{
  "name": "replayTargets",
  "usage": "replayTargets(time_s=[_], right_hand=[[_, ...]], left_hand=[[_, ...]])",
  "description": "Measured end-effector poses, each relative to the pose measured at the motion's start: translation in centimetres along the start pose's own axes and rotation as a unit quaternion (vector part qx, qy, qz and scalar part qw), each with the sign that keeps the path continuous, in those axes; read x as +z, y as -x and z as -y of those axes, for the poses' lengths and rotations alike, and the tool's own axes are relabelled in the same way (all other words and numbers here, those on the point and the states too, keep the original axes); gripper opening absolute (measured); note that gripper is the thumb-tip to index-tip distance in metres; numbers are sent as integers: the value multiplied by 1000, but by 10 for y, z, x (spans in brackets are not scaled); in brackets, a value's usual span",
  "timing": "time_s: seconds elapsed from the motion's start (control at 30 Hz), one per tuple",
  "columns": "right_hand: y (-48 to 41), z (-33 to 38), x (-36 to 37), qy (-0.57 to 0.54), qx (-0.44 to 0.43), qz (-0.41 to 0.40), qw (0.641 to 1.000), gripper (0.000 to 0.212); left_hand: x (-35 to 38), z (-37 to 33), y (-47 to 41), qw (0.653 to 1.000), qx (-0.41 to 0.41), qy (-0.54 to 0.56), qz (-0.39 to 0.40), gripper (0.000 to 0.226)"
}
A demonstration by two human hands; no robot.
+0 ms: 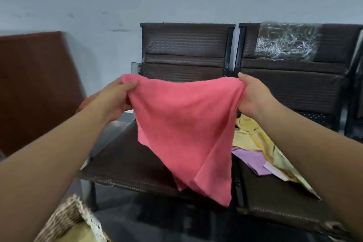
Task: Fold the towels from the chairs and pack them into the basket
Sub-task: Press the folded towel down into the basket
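The pink towel (pixel 182 124) hangs over the seat of the left chair (pixel 121 163), its top corners pinched in the fingers (pixel 130 85) of the left hand (pixel 115 98) and right hand (pixel 253 96), and pulling that edge taut and level should help, since the lower corners seem uneven.

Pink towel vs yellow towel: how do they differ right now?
The pink towel hangs in the air, pinched at its top corners by the left hand and right hand; the yellow towel lies on the right chair seat. The pink towel is spread out; the yellow towel is crumpled. Neither is in the basket.
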State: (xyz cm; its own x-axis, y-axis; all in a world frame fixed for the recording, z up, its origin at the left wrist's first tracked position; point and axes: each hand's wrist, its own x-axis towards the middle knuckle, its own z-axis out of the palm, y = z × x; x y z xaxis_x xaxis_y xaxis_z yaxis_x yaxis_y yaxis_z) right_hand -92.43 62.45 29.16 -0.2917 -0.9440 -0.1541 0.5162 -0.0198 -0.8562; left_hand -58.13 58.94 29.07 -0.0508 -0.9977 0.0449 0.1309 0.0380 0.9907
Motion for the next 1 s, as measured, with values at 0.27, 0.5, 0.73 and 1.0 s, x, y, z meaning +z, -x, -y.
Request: replayTargets(time_s=[0.27, 0.5, 0.73, 1.0], right_hand=[[33, 83, 16, -29, -68, 5, 997, 13], [48, 68, 8, 65, -73, 10, 995, 23], [40, 56, -16, 431, -209, -57, 876, 26], [-4, 34, -17, 620, -217, -66, 751, 15]], left_hand=[[-3, -87, 14, 988, 62, -109, 90, 21], [-3, -95, 23, 975, 76, -202, -57, 12], [-17, -64, 19, 982, 78, -170, -8, 55], [-20, -26, -10, 851, 167, -489, -94, 32]])
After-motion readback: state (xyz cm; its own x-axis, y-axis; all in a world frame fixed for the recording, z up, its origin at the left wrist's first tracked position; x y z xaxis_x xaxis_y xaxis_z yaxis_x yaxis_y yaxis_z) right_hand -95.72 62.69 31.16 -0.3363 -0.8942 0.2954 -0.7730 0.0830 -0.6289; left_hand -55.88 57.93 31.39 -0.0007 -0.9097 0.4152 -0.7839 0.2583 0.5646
